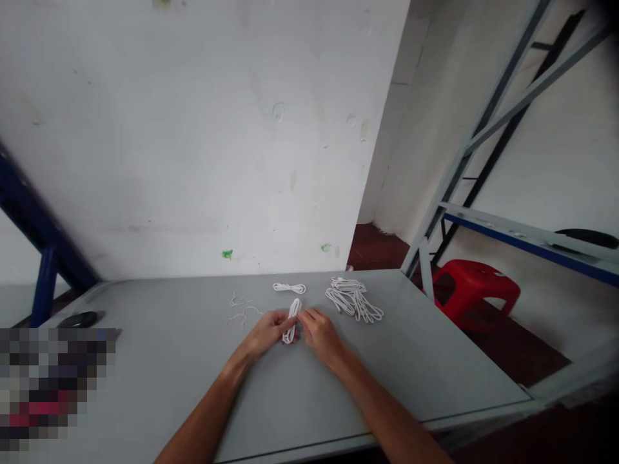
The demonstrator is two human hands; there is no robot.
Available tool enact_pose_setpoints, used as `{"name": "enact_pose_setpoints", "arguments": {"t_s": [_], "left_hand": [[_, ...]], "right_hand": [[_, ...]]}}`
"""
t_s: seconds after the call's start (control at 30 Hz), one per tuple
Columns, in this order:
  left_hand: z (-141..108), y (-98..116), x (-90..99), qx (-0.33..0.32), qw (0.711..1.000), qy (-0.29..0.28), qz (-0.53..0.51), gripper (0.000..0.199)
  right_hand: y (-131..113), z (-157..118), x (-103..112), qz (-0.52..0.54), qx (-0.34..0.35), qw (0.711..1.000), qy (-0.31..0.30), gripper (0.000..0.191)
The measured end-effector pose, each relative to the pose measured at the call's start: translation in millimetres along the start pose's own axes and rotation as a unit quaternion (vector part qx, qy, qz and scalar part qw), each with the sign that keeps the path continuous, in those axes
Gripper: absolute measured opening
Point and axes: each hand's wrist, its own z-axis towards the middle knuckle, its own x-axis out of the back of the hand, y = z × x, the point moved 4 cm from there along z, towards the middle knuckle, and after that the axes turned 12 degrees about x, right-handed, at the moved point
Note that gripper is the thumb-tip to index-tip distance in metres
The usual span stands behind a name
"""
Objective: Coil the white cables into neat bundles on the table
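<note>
Between my two hands is a white cable [291,320] folded into a long narrow bundle. My left hand [273,328] is closed on it from the left, the thumb lying across its middle. On the other side my right hand [316,328] has its fingertips pinched together against the bundle; what exactly they grip is too small to make out. Just beyond lies another bundled white cable [289,288]. Several looped white cables [355,299] are piled to the right. Short thin white ties [245,316] are scattered to the left of my left hand.
The grey table [184,374] meets a stained white wall [217,142]. A black round object [78,320] lies at the left edge, above a blurred-out patch. A red plastic stool [476,290] stands right of the table, beneath a metal frame [483,132].
</note>
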Motion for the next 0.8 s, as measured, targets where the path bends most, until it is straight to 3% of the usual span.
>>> {"name": "enact_pose_setpoints", "arguments": {"t_s": [0.1, 0.3, 0.47, 0.53, 0.63, 0.7, 0.8], "left_hand": [[-1, -1, -2.2, -0.004, 0.998, 0.007, 0.058, 0.042], [0, -2, -0.9, -0.035, 0.976, 0.098, 0.189, 0.038], [2, -2, -0.4, -0.083, 0.943, 0.163, 0.277, 0.033], [1, -1, -2.7, -0.096, 0.936, 0.169, 0.292, 0.03], [-1, 1, -7.4, -0.107, 0.93, 0.185, 0.299, 0.028], [-2, 3, -11.5, -0.109, 0.928, 0.19, 0.301, 0.027], [-1, 5, -16.4, -0.113, 0.929, 0.188, 0.299, 0.027]], "right_hand": [[-1, 0, -3, -0.005, -0.017, 1.0, -0.021, 0.024], [-5, 2, -4, -0.001, -0.051, 0.997, -0.053, 0.026], [-3, 2, 1, 0.1, -0.119, 0.988, 0.005, 0.019], [1, 2, 0, 0.198, -0.183, 0.962, 0.038, 0.019], [10, -2, -9, 0.38, -0.297, 0.875, 0.052, 0.024], [14, -3, -13, 0.449, -0.336, 0.827, 0.038, 0.024], [20, -6, -15, 0.491, -0.359, 0.794, 0.018, 0.023]]}}
